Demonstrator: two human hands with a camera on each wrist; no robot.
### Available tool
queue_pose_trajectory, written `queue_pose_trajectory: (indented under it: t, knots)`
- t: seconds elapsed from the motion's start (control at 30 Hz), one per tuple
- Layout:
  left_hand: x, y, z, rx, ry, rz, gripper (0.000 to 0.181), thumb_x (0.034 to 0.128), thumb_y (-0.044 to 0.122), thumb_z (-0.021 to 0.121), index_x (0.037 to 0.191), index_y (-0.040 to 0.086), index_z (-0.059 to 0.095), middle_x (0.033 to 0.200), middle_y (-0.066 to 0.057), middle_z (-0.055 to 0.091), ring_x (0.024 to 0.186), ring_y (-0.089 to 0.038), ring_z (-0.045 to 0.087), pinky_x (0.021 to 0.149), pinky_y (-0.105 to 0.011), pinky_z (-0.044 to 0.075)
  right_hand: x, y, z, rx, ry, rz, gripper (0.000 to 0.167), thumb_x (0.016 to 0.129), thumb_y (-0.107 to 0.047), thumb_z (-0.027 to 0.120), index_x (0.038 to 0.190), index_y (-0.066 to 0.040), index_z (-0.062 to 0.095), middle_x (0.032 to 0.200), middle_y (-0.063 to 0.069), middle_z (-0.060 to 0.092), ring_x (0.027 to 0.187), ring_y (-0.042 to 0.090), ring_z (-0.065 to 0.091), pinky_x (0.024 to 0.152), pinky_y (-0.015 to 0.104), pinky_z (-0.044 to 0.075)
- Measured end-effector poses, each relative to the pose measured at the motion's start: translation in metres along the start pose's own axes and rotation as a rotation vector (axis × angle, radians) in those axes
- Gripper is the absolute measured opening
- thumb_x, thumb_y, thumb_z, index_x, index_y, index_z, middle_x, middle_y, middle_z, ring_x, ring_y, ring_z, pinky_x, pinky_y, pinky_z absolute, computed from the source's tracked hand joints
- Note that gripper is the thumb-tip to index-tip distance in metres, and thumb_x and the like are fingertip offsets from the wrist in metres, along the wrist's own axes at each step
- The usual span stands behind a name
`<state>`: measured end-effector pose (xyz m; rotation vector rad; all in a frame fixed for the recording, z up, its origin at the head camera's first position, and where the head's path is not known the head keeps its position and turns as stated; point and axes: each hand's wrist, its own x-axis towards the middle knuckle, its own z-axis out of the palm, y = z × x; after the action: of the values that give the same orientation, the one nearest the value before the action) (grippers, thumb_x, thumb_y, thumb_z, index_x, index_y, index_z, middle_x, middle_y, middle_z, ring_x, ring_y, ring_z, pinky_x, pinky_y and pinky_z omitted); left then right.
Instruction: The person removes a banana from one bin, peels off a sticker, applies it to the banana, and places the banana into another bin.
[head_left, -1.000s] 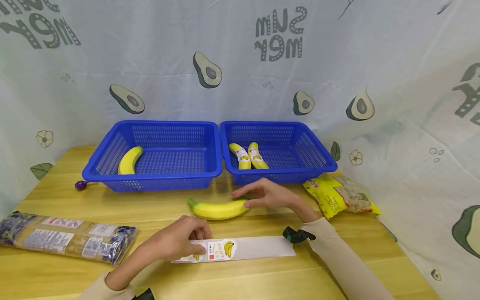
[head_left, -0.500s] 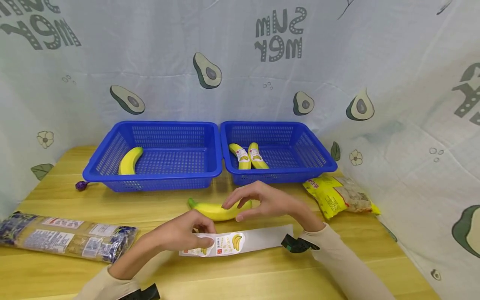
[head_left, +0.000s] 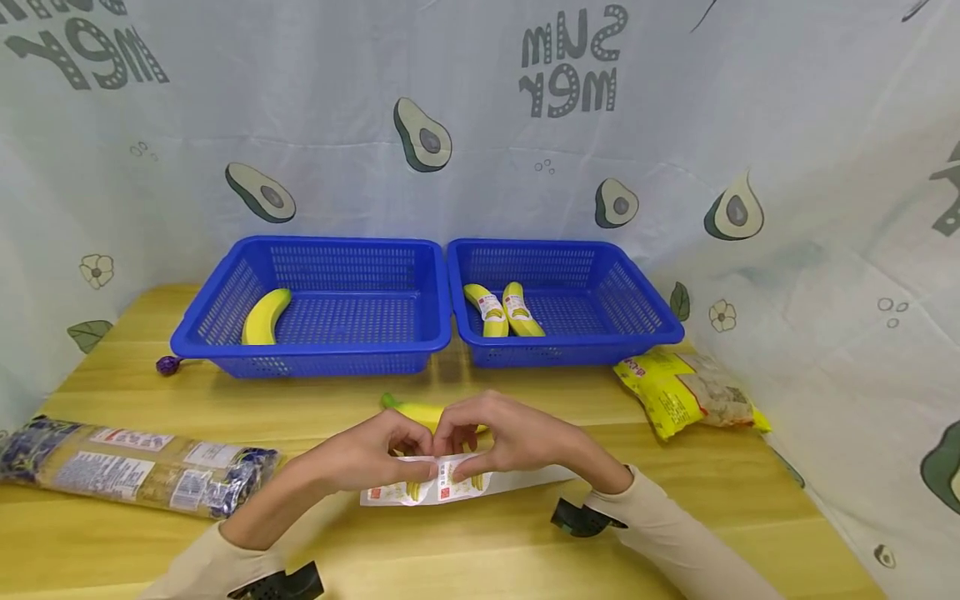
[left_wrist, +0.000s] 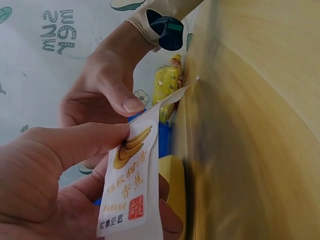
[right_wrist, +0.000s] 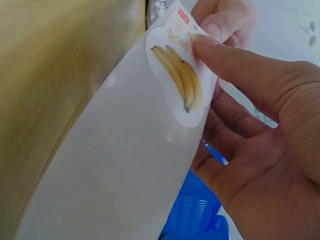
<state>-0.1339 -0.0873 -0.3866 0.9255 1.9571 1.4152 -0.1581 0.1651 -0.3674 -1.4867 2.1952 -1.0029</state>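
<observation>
The label strip is pinched by the left hand, thumb in front; right beside that grip, it is pinched by the right hand too, its blank end stretched below the right wrist. Just beyond both hands a banana is partly hidden. Farther out, one banana is held in the left basket, and two labelled bananas in the right basket. A packet is laid left of the left hand, a yellow bag beyond the right.
</observation>
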Motion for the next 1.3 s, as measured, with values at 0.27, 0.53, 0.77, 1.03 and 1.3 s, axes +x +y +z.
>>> queue_pose_trajectory:
  t: [0.27, 0.53, 0.77, 1.03, 1.3]
  knots:
    - [0.002, 0.001, -0.001, -0.01, -0.003, 0.013, 0.012, 0.1039, 0.007, 0.07, 0.097, -0.002, 0.073, 0.088, 0.002, 0.068, 0.085, -0.017, 0.062, 0.08, -0.03, 0.053, -0.003, 0.004, -0.002, 0.011, 0.022, 0.017, 0.016, 0.092, -0.009, 0.087, 0.101, -0.01, 0.073, 0.092, -0.003, 0.072, 0.079, 0.0, 0.058, 0.071, 0.027, 0.06]
    - [0.003, 0.0, -0.001, -0.023, -0.004, 0.009, 0.014, 0.1052, 0.008, 0.069, 0.096, -0.002, 0.072, 0.086, 0.003, 0.064, 0.085, -0.017, 0.059, 0.078, -0.028, 0.051, -0.004, 0.006, -0.003, -0.003, 0.018, 0.015, 0.011, 0.095, -0.009, 0.084, 0.097, -0.009, 0.073, 0.09, -0.001, 0.072, 0.078, 0.0, 0.058, 0.07, 0.022, 0.059]
    - [0.002, -0.002, 0.001, -0.022, 0.009, -0.017, 0.013, 0.1059, 0.009, 0.068, 0.098, -0.001, 0.072, 0.084, 0.002, 0.063, 0.083, -0.018, 0.058, 0.072, -0.029, 0.05, -0.005, 0.009, -0.005, 0.002, -0.007, 0.033, 0.007, 0.097, -0.007, 0.081, 0.095, -0.007, 0.075, 0.089, -0.001, 0.072, 0.077, -0.002, 0.06, 0.069, 0.022, 0.06]
    - [0.002, -0.005, 0.001, -0.058, 0.019, -0.036, 0.013, 0.1057, 0.009, 0.069, 0.101, -0.003, 0.072, 0.084, 0.001, 0.064, 0.078, -0.015, 0.055, 0.076, -0.029, 0.047, -0.006, 0.012, -0.008, -0.018, -0.031, 0.024, 0.007, 0.098, -0.007, 0.08, 0.095, -0.007, 0.075, 0.09, -0.001, 0.071, 0.079, -0.002, 0.06, 0.071, 0.021, 0.061]
    - [0.002, -0.005, 0.004, -0.043, 0.061, -0.063, 0.011, 0.1041, 0.008, 0.07, 0.1, -0.002, 0.073, 0.08, 0.001, 0.065, 0.061, -0.009, 0.046, 0.053, -0.021, 0.038, -0.007, 0.012, -0.01, -0.006, -0.038, 0.023, 0.007, 0.099, -0.009, 0.079, 0.095, -0.009, 0.074, 0.096, -0.001, 0.069, 0.088, 0.001, 0.062, 0.077, 0.023, 0.063]
